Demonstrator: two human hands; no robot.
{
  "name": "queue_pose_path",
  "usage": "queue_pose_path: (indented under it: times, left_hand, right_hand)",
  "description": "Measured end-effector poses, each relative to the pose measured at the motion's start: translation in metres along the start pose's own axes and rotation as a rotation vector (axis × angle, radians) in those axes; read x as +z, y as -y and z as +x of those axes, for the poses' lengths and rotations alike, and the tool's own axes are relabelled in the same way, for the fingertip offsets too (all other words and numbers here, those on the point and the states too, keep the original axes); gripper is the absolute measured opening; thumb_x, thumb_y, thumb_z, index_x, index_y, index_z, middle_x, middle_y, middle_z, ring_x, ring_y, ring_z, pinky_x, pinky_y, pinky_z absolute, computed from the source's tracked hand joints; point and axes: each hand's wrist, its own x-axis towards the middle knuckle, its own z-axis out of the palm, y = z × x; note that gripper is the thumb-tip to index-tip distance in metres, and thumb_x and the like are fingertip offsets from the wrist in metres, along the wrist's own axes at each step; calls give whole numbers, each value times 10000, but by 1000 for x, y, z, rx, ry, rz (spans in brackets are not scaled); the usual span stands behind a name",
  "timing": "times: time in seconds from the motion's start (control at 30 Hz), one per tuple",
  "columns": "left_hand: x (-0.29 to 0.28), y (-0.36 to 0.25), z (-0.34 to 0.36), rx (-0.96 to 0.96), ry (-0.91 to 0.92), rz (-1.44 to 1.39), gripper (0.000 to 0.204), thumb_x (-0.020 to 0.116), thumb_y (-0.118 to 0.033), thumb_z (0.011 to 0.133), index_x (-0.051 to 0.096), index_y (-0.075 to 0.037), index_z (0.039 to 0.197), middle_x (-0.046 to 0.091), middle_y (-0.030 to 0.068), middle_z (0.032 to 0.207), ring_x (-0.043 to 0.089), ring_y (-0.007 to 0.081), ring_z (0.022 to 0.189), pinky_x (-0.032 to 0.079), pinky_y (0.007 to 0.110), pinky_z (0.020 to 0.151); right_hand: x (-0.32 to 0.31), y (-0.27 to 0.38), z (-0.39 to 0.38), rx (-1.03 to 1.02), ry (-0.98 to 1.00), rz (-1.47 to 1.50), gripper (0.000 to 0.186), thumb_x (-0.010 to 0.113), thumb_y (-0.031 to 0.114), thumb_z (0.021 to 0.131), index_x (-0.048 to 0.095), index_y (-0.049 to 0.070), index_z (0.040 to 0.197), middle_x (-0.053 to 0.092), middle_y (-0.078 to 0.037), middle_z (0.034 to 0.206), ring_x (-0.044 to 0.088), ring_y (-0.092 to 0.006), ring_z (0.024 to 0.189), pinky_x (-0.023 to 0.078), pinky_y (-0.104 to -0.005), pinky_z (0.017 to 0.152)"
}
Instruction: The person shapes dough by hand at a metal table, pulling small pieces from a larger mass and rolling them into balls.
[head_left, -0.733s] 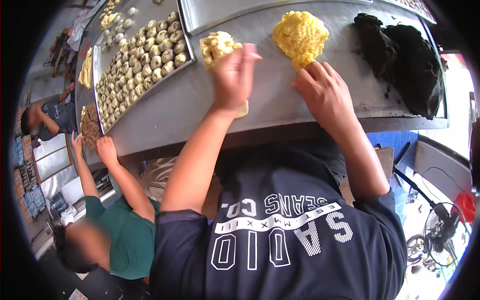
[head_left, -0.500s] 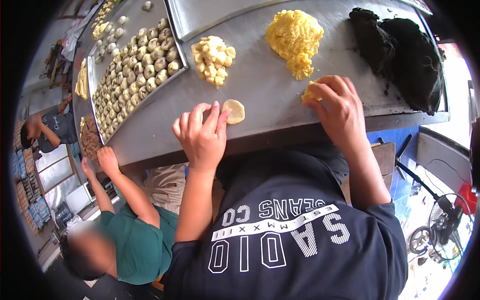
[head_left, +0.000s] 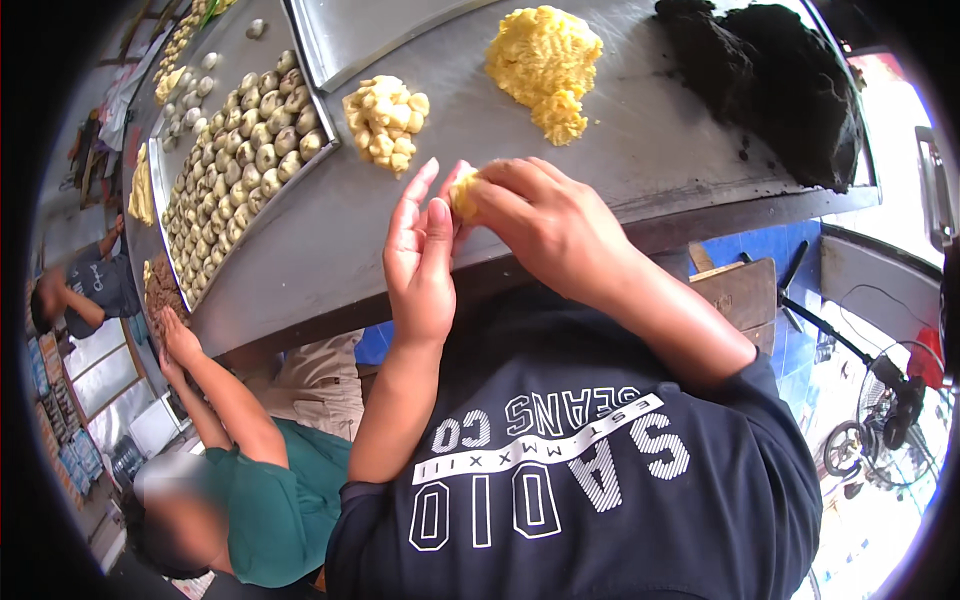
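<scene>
My left hand (head_left: 422, 262) is raised over the near edge of the table, its fingers extended and slightly curved, thumb toward my right hand. Against its fingers rests a small yellow lump of dough (head_left: 464, 194). My right hand (head_left: 548, 222) pinches that same lump from the right, its fingertips partly hidden. The flat round dough disc no longer shows on the table; whether it lies inside my left hand cannot be seen. Just beyond my hands sits a pile of pale dough pieces (head_left: 385, 120). Farther right is a big crumbly yellow mound (head_left: 543, 62).
A metal tray (head_left: 322, 152) of round filled balls stands at the left. A large dark mass (head_left: 768, 92) lies on the metal table (head_left: 640, 175) at the right. Beside me on the left, a person in green (head_left: 275, 505) works near a brown heap (head_left: 162, 288).
My right hand has come left with the yellow lump to meet my left hand. My left hand has lifted and turned; the disc has left the table. The person's hands in green have come together.
</scene>
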Motion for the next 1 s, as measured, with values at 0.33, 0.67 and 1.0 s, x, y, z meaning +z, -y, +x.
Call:
queue_pose_path:
  times: [0.33, 0.67, 1.0]
  left_hand:
    - [-25, 14, 34, 596, 156, 943, 302, 945, -88, 841, 787, -11, 1086, 763, 102, 1017, 780, 285, 907, 617, 397, 798]
    - [-27, 4, 34, 374, 548, 680, 593, 1110, -363, 671, 729, -68, 1016, 746, 111, 849, 757, 365, 744, 612, 441, 709]
    - [-30, -1, 34, 155, 479, 408, 469, 949, -443, 996, 717, -72, 1164, 660, -36, 871, 526, 69, 716, 453, 258, 655]
  right_hand:
    - [1, 0, 2, -12, 54, 212, 220, 840, 135, 938, 830, 89, 1153, 775, -91, 1069, 780, -341, 1007, 667, -447, 868]
    - [-10, 3, 12, 133, 27, 170, 462, 923, 91, 778, 823, 121, 1229, 727, -89, 1299, 694, -347, 1198, 612, -458, 1039]
    - [-45, -20, 3, 203, -127, -480, 307, 839, 115, 955, 830, 106, 1262, 840, -103, 1234, 786, -344, 1103, 638, -469, 973]
